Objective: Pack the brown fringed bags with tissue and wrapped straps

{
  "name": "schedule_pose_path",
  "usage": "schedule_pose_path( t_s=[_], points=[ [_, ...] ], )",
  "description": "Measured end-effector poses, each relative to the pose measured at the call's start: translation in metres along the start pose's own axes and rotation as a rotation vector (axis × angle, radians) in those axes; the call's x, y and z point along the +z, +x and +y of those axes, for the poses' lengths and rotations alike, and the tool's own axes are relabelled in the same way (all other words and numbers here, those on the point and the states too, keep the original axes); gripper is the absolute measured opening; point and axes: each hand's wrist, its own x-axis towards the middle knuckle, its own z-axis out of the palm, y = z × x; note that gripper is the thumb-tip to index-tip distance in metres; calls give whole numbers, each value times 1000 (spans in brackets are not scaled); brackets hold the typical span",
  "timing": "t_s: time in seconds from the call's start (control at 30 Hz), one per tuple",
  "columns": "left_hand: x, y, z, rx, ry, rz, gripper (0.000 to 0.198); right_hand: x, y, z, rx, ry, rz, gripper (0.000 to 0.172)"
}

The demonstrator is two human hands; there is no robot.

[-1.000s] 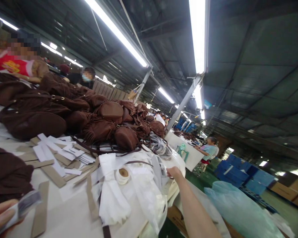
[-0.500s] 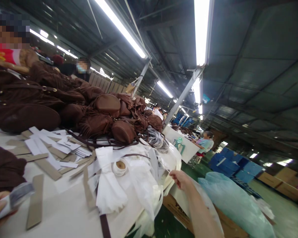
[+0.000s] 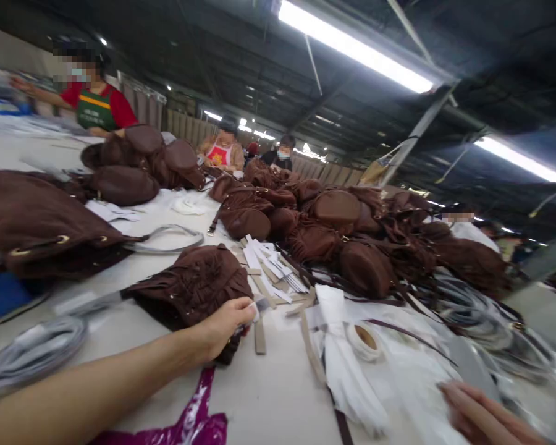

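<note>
My left hand (image 3: 227, 321) is closed on a small whitish plastic strip (image 3: 261, 306), whose end shows past the fingertips. It is at the near right edge of a dark brown fringed bag (image 3: 204, 278) lying on the white table (image 3: 282, 383). Whether the hand also grips the bag is unclear. At the lower right, my right hand (image 3: 486, 411) has its fingers drawn together over thin white plastic sheets (image 3: 417, 383); anything between them is hidden. Left of it are a white tape roll (image 3: 365, 341) and a crumpled white sheet (image 3: 352, 377).
Brown bags (image 3: 336, 210) are heaped across the back, with another large bag (image 3: 41, 222) at left. Cardboard and paper strips (image 3: 271, 269) lie mid-table. Wrapped grey straps (image 3: 37, 349) and purple plastic (image 3: 185, 429) are nearby. Several people sit beyond, one in a green apron (image 3: 95, 110).
The view has swung left, bringing the fringed bag and my left arm into sight. My right hand now appears lower right, above the plastic sheets; my left hand still holds the whitish strip.
</note>
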Motion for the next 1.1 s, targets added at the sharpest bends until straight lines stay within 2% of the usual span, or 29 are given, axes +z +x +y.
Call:
schedule_pose_path(
  t_s=[0.1, 0.17, 0.27, 0.33, 0.53, 0.8, 0.97, 1.1],
  points=[
    [7, 0, -1, 25, -14, 30, 28, 67, -34, -15, 52, -46, -288, 33],
    [12, 1, -1, 51, -34, 19, 27, 116, -51, -21, -6, -33, -409, 32],
    [11, 1, -3, 71, -84, -4, 25, 171, -61, -17, -65, -6, -465, 33],
    [9, 1, -4, 72, -116, -8, 25, 188, -59, -10, -76, 2, -456, 32],
    [7, 4, -3, 59, -151, -24, 26, 195, -52, 0, -76, -29, -411, 35],
    [6, 5, -10, 106, -102, -44, 30, 209, -54, 5, -42, -27, -229, 44],
    [6, -2, -8, 151, -11, -29, 22, 202, -55, 2, -11, -25, -282, 43],
    [6, -1, -7, 101, -35, -54, 19, 195, -53, 6, 13, -2, -344, 41]
  ],
)
